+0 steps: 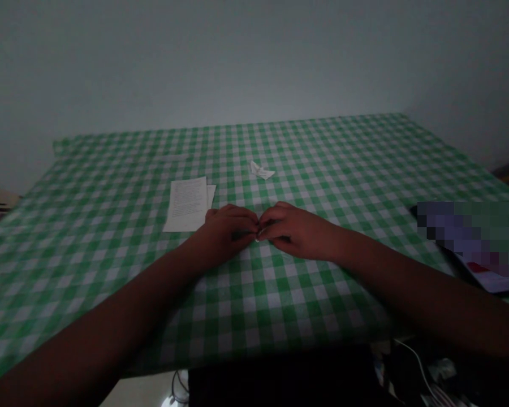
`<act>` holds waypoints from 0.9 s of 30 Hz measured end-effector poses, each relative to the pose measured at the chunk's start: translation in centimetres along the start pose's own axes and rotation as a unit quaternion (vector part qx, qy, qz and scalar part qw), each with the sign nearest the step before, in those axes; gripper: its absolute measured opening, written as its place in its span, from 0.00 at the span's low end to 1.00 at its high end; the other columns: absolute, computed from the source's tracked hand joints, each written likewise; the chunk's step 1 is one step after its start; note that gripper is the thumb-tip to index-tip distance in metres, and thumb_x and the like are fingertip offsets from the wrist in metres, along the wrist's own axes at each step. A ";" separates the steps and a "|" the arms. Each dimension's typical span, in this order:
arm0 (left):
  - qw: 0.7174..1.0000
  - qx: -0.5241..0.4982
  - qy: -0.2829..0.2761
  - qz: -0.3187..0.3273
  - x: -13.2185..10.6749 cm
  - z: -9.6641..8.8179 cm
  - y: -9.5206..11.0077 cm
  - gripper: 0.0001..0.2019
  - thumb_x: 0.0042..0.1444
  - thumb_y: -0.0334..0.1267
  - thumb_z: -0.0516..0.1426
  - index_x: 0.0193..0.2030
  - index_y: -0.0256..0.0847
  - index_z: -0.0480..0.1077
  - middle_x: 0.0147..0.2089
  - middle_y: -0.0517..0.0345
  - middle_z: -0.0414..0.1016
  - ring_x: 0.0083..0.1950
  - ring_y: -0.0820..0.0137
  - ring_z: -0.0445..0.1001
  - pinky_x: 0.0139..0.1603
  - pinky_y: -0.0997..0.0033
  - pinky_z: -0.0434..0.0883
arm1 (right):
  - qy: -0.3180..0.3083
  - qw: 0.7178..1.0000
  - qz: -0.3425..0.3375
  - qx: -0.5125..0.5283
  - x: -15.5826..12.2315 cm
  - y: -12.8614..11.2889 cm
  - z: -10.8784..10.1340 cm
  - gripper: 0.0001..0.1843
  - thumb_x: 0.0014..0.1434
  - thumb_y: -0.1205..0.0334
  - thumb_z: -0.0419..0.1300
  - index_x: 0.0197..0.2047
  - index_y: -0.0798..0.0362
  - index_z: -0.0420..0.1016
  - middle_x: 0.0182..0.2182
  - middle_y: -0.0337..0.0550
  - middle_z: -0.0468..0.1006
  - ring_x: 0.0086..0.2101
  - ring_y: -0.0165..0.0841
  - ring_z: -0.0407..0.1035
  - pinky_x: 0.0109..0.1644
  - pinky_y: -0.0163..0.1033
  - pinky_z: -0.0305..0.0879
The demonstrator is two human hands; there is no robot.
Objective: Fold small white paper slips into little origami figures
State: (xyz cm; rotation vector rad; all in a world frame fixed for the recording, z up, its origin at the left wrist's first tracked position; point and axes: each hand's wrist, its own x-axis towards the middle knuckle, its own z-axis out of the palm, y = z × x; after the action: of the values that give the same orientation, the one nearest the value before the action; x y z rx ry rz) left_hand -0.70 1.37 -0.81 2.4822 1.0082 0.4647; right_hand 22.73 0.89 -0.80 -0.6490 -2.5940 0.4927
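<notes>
Hands: the left hand [229, 233] and right hand [297, 230] are together, fingertips meeting, knuckles up, both pretty much resting on the cloth.

In the grip: a small white paper bit [259, 234] is pinched right between the fingertips of both hands. Most of it is hidden, so I can't make out its shape.

Worktop: a green-and-white gingham cloth [322, 316] covers the worktop [55, 148] under both hands and runs well past them.

Past the left hand: two sheets of paper [186, 204] lie flat, one overlapping the other, just beyond the left hand's knuckles. There's small printed text on top, too tiny to read.

Ahead of the hands: a crumpled or folded white paper scrap [262, 169] sits on its own on the cloth, a bit beyond the fingertips.

Right of the right hand: a flat booklet or tablet thing [462, 243] sits near the worktop's edge, well apart from the hand. Much of it is pixelated, so no idea what it is exactly.

Behind the arms: below the near edge there's a dark object [280, 379] and a white cable [415, 362].

Far end: a plain pale wall [254, 56] rises behind the worktop.
</notes>
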 end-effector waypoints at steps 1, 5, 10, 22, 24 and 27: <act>1.000 0.004 0.004 -0.001 0.0 0.0 0.1 0.06 0.60 0.37 0.59 0.43 0.47 0.76 0.52 0.58 0.77 0.55 0.62 0.72 0.56 0.54 0.64 | -0.003 1.000 0.000 -0.006 0.0 -0.1 0.0 0.14 0.61 0.73 0.57 0.46 0.53 0.79 0.47 0.48 0.77 0.49 0.36 0.69 0.57 0.47 0.63; 1.000 0.011 0.012 -0.001 0.0 0.1 0.1 0.05 0.58 0.37 0.60 0.42 0.47 0.76 0.52 0.59 0.77 0.55 0.61 0.72 0.57 0.54 0.63 | -0.032 0.997 0.010 -0.063 0.0 -1.0 -0.2 0.15 0.62 0.73 0.55 0.49 0.55 0.78 0.48 0.51 0.76 0.48 0.38 0.67 0.55 0.47 0.65; 1.000 0.004 0.015 0.009 -0.1 -0.1 0.0 0.07 0.56 0.37 0.62 0.42 0.46 0.75 0.52 0.59 0.77 0.56 0.62 0.72 0.57 0.55 0.64 | -0.079 0.983 0.017 -0.165 -0.1 -2.0 -0.2 0.16 0.61 0.72 0.56 0.51 0.54 0.75 0.50 0.54 0.74 0.47 0.43 0.65 0.50 0.50 0.67; 1.000 -0.001 0.018 0.008 0.2 -0.1 0.2 0.05 0.61 0.37 0.59 0.41 0.46 0.77 0.45 0.58 0.79 0.52 0.63 0.74 0.52 0.58 0.67 | -0.010 0.999 0.046 -0.017 0.2 -0.9 -0.2 0.11 0.64 0.71 0.53 0.44 0.56 0.76 0.41 0.47 0.78 0.44 0.35 0.70 0.54 0.45 0.64; 1.000 0.011 0.014 0.000 0.1 -0.1 0.4 0.05 0.60 0.38 0.59 0.41 0.46 0.76 0.43 0.59 0.79 0.50 0.63 0.74 0.52 0.58 0.65 | 0.001 0.998 0.057 -0.005 0.3 -0.9 -0.1 0.10 0.64 0.70 0.53 0.41 0.55 0.76 0.39 0.46 0.79 0.43 0.35 0.70 0.54 0.45 0.64; 0.999 0.016 0.031 -0.033 0.1 0.1 0.7 0.07 0.59 0.37 0.59 0.44 0.47 0.74 0.44 0.60 0.79 0.50 0.63 0.73 0.54 0.55 0.62 | 0.021 0.998 0.058 0.007 0.5 -0.8 0.3 0.08 0.64 0.69 0.55 0.39 0.55 0.76 0.38 0.45 0.79 0.42 0.34 0.70 0.54 0.44 0.63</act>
State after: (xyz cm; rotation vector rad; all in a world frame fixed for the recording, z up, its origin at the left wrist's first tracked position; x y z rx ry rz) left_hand -0.22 0.95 -0.50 2.4679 1.1270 0.5117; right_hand 21.97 0.44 -0.55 -0.7998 -2.5213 0.5272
